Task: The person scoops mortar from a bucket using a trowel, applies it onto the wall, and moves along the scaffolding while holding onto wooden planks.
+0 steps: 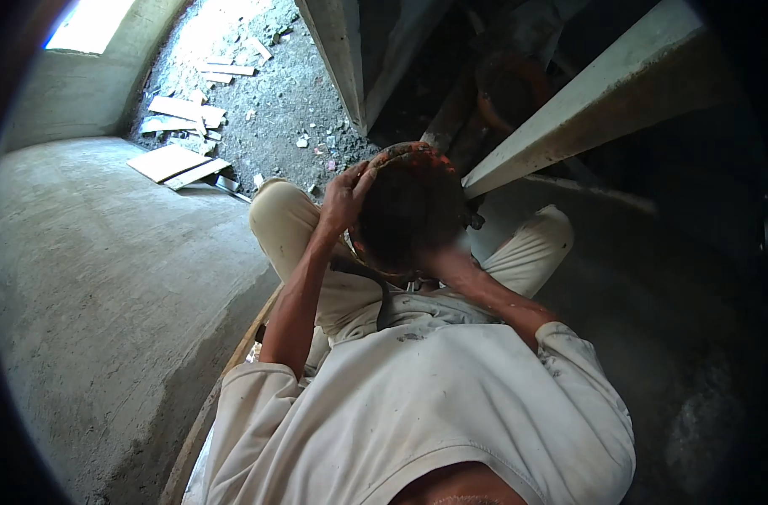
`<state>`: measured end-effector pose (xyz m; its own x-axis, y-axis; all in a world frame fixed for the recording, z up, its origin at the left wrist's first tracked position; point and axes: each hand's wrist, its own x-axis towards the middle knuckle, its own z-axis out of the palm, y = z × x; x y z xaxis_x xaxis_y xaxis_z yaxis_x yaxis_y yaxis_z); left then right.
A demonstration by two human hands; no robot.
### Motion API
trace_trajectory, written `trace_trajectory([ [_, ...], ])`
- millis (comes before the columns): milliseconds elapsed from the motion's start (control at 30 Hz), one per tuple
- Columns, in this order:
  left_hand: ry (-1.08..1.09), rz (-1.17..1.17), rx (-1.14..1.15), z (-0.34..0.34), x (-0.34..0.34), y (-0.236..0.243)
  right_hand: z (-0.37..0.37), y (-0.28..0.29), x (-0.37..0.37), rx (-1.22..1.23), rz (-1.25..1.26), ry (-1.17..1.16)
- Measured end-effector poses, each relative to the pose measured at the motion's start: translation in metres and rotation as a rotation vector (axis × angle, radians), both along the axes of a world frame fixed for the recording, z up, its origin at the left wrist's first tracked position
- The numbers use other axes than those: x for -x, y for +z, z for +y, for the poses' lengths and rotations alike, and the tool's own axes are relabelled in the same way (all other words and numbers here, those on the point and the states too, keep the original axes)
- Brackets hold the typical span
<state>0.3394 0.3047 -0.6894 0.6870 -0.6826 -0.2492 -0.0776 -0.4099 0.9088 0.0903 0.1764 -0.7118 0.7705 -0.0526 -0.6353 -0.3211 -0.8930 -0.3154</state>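
Between my knees is a round, worn bucket-like container [405, 210], its rim orange-red and crusted, its inside very dark. My left hand [347, 195] is closed on the left side of that rim, fingers curled over the edge. At the near right of the container is my right hand [450, 259], its fingers smeared and lost in the dark opening. I cannot make out whether it touches anything inside. What the container holds is too dark to tell.
On the left runs a broad grey concrete surface [123, 252]. Beyond it, broken pale boards [180, 164] lie on rubble-strewn ground [291, 93]. A pale slanting beam [586, 97] crosses at the right. A second orange-rimmed round container [488, 105] stands in shadow behind it.
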Motion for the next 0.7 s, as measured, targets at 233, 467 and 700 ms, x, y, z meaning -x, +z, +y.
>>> trace_trajectory([
  [233,0.014,0.059,0.04,-0.005,0.001,-0.002,-0.014,0.018,-0.06,0.163,-0.227,-0.067],
  [467,0.026,0.131,-0.014,0.005,-0.002,-0.009,0.006,0.029,-0.028,0.066,-0.081,0.074],
  [700,-0.012,0.163,-0.002,-0.007,0.001,-0.001,-0.006,0.033,-0.063,0.195,-0.25,-0.116],
])
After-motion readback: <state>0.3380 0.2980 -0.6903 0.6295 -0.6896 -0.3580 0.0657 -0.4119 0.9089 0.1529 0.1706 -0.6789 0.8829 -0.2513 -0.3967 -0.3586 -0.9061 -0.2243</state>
